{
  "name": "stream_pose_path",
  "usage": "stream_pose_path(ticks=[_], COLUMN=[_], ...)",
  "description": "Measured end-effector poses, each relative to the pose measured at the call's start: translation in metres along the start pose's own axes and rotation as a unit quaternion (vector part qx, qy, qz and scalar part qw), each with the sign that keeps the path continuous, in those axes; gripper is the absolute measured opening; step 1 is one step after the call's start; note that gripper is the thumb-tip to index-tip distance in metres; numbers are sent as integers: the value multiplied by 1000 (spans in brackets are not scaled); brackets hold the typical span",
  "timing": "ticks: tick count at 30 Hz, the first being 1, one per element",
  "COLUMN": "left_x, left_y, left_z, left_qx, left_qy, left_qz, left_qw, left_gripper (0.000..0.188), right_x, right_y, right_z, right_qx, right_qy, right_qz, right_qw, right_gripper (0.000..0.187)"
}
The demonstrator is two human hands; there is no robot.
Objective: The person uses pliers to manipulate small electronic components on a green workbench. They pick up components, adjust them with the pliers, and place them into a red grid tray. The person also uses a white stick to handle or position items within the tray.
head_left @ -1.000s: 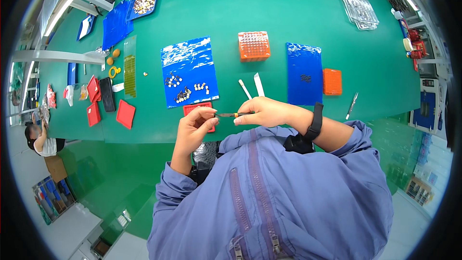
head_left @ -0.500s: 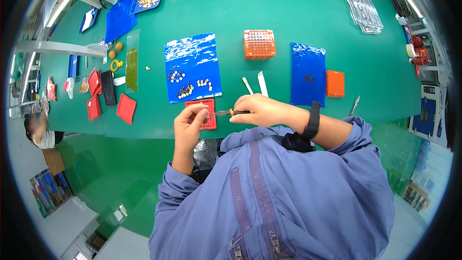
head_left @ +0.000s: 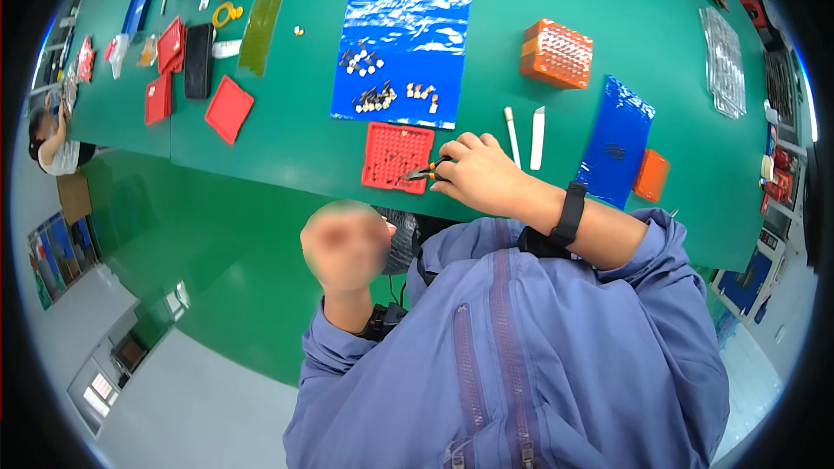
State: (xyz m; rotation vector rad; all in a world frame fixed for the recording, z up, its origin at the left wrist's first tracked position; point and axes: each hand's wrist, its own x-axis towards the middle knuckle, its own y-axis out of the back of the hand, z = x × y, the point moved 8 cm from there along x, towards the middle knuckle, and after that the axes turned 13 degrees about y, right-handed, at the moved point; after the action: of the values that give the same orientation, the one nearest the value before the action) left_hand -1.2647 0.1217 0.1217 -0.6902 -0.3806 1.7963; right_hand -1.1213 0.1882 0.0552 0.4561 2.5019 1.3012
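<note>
My right hand (head_left: 479,172) is closed around a pair of small pliers (head_left: 420,174) with black and orange handles. The pliers' jaws reach over the lower part of a red perforated tray (head_left: 398,135), where small dark pieces sit among the holes. Whether the jaws grip a piece is too small to tell. My left hand (head_left: 345,247) is raised off the table's front edge, to the lower left of the tray. It is blurred, so its fingers are hard to read. Just beyond the tray, a blue sheet (head_left: 400,43) carries several small black-and-white parts (head_left: 375,97) in loose groups.
A white-handled stick (head_left: 512,135) and a white knife-like tool (head_left: 538,139) lie right of my right hand. Farther off are an orange block (head_left: 556,54) and a second blue sheet (head_left: 621,139). Red trays (head_left: 229,109) and a black case (head_left: 198,61) lie left.
My hands have parted: the left has drawn back toward me off the table edge, while the right has brought the pliers down over the red tray. The whole view has shifted and tilted.
</note>
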Motion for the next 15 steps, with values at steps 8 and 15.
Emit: stream_pose_path(ticks=[8, 15], left_x=[4, 13], left_y=[1, 11], left_z=[15, 12], left_qx=[106, 89], left_qy=[-103, -102], left_qz=[-18, -24], left_qw=[989, 991], left_gripper=[29, 30], right_x=[15, 21], right_y=[-19, -18], right_z=[7, 10], right_qx=[-52, -55], right_qy=[32, 17], right_qz=[9, -21], right_qw=[998, 998], right_gripper=[23, 19])
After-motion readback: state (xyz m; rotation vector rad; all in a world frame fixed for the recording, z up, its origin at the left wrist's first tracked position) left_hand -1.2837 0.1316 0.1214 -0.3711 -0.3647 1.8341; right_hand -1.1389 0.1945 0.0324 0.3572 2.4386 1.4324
